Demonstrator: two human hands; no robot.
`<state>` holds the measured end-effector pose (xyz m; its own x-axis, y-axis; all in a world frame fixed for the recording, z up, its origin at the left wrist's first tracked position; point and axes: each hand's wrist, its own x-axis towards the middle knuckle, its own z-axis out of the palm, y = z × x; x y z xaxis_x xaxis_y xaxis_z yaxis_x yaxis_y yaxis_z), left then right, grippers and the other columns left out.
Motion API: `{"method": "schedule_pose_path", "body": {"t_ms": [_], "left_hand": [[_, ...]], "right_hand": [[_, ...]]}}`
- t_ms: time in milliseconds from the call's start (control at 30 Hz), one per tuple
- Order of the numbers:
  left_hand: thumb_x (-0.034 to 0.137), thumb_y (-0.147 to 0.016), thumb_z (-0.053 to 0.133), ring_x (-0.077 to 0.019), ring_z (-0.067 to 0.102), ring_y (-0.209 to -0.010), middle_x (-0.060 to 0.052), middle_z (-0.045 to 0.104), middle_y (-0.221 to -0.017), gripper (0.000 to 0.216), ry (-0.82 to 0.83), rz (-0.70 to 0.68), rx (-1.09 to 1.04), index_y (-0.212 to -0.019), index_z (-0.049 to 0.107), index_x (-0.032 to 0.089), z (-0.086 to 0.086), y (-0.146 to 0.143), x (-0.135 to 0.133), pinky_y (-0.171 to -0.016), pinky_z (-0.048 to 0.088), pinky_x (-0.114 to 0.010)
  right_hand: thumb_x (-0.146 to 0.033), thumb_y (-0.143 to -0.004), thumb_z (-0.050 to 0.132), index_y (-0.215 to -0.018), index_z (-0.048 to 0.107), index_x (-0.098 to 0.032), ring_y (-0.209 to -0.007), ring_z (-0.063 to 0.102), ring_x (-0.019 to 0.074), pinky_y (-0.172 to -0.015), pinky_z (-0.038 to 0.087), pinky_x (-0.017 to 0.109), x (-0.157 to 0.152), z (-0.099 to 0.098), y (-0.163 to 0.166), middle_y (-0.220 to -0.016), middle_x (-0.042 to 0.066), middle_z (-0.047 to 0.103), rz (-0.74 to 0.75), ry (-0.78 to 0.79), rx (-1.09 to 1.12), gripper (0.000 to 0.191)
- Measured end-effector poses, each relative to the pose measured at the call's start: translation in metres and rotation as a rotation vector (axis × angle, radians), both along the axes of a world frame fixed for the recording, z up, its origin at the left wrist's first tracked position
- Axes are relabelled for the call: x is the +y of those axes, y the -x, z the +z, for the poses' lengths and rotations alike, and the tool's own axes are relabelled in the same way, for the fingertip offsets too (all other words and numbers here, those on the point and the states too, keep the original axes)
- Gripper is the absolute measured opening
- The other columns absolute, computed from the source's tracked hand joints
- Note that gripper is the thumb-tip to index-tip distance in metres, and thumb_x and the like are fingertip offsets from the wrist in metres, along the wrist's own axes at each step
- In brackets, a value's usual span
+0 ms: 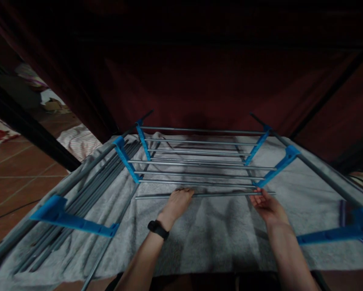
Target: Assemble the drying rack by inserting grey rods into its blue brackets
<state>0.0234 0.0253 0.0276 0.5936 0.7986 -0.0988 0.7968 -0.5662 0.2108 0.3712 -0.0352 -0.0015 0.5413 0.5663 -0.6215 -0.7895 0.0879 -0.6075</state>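
Two bare forearms [286,250], left hand [178,201] and right hand [265,207] closed around one grey rod [223,195], amid six blue brackets [55,212].

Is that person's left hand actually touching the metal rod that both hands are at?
Touching. The head view shows the left hand over the metal rod, its fingers curled across it, with the rod emerging on both sides.

Dim light leaves the red panel [184,89] nearly black up top; faint glints line the metal bars [223,195], soft shadows streak the grey cloth [223,250], and the blurry edges stretch.
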Motion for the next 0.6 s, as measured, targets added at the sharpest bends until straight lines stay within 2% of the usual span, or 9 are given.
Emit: {"method": "schedule_pose_path", "body": {"t_ms": [233, 400, 600], "left_hand": [[0.010, -0.105, 0.054, -0.0268, 0.079, -0.119, -0.011, 0.084, -0.124, 0.029, 0.044, 0.135, 0.088, -0.118, 0.075, 0.024, 0.011, 0.019, 0.014, -0.102, 0.058, -0.037], [0.014, -0.107, 0.050, -0.0273, 0.078, -0.125, -0.011, 0.083, -0.132, 0.031, 0.059, 0.246, 0.207, -0.125, 0.074, 0.023, 0.018, 0.038, 0.022, -0.105, 0.056, -0.036], [0.004, -0.104, 0.042, -0.0249, 0.076, -0.130, -0.010, 0.082, -0.136, 0.051, 0.022, 0.304, 0.212, -0.138, 0.074, 0.023, 0.012, 0.054, 0.016, -0.112, 0.052, -0.037]], "right_hand": [[-0.007, -0.106, 0.052, -0.090, 0.065, -0.021, -0.060, 0.068, 0.0073, -0.063, 0.063, 0.019, -0.002, 0.005, -0.001, -0.071, -0.007, 0.069, -0.049, -0.023, 0.010, 0.025], [-0.007, -0.102, 0.056, -0.088, 0.066, -0.023, -0.059, 0.069, 0.0094, -0.063, 0.064, 0.020, -0.001, 0.000, 0.001, -0.069, -0.005, 0.071, -0.057, -0.080, 0.014, 0.024], [-0.006, -0.098, 0.061, -0.087, 0.069, -0.022, -0.063, 0.072, 0.0106, -0.067, 0.065, 0.021, 0.001, -0.003, 0.016, -0.074, -0.001, 0.076, 0.001, -0.165, 0.002, 0.021]]}}
